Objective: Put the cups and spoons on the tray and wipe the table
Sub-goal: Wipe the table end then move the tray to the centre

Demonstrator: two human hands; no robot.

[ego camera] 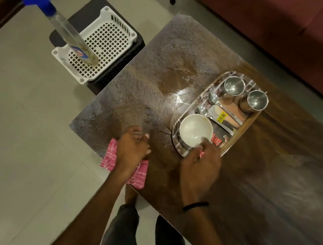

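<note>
I see the left hand [132, 149] pressing a pink checked cloth [138, 174] against the near edge of the wet tabletop [163, 77], fingers loosely spread. The right hand [200, 165] grips the rim of the white bowl [195, 130] at the near end of the steel tray [248, 122]. Two steel cups [234, 86] and two spoons [213, 98] sit on that tray.
</note>
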